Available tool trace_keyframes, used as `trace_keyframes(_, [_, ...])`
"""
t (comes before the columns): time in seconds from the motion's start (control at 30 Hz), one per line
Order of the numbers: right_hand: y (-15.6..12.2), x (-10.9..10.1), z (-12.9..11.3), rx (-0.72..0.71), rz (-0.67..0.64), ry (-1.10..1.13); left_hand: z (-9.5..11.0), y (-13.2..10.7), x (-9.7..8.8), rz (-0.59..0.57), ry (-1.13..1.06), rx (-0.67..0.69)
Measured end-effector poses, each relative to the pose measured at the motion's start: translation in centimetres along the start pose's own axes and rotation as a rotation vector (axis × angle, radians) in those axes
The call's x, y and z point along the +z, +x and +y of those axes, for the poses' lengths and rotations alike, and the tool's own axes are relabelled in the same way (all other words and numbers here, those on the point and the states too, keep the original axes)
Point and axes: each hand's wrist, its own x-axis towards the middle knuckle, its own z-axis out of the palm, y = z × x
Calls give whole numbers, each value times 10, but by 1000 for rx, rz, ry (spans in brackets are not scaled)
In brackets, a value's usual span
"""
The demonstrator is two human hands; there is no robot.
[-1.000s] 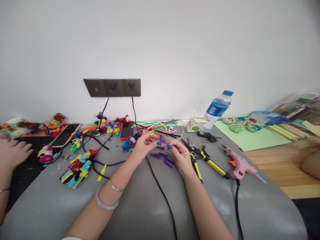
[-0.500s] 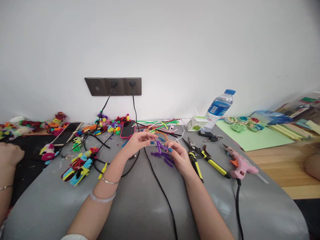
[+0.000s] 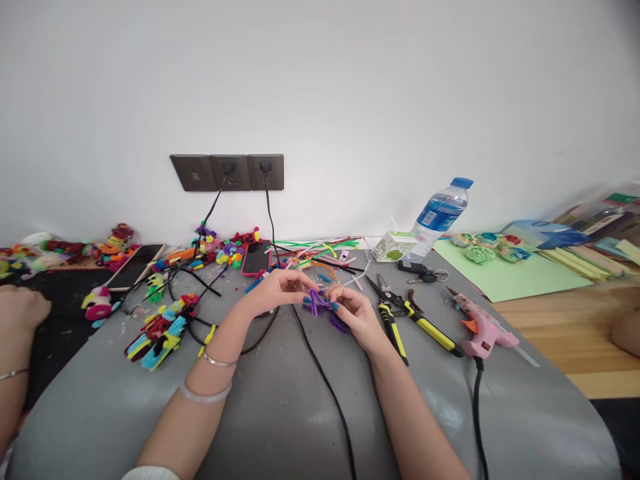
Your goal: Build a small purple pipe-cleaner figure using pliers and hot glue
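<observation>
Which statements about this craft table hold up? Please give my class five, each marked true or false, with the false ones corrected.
1. The right hand holds a bent purple pipe cleaner. True.
2. The glue gun is blue. False: the glue gun is pink.
3. The water bottle has a blue cap. True.
4. The keys lie on the green paper. False: the keys lie on the grey tabletop beside the green paper.
5. Two black plugs are in the wall sockets. True.
</observation>
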Motion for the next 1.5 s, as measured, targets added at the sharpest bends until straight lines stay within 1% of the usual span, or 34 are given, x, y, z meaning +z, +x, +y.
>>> trace_keyframes(0.17, [0, 0, -1, 15, -13, -27, -2, -1, -1, -47, 0, -4])
trace_keyframes(0.27, [0, -1, -1, 13, -20, -27, -6, 0, -2, -89, 27, -11])
trace_keyframes(0.33, [-1, -1, -1, 11, -24, -24, -8, 0, -3, -96, 40, -10])
trace_keyframes(0.47, [-1, -1, 0, 15, -39, -10, -10, 1, -4, -64, 59, 11])
trace_keyframes(0.63, [-1, -1, -1, 23, -62, 20, -6, 1, -3, -86, 93, 23])
trace_keyframes(0.8, [-2, 0, -2, 34, -62, 33, -5, 2, 0, -67, 69, 22])
trace_keyframes(1.03, [-2, 0, -2, 36, -55, 36, -10, 5, 1, -35, 111, 98])
trace_keyframes(1.17, [-2, 1, -2, 7, -33, 53, -14, 6, 2, -3, 142, 134])
trace_keyframes(1.3, [-2, 2, -1, -20, 3, 75, -16, 7, 4, 43, 121, 171])
trace_keyframes(1.5, [-3, 2, 2, -51, 39, 89, -16, 8, 10, 28, 59, 232])
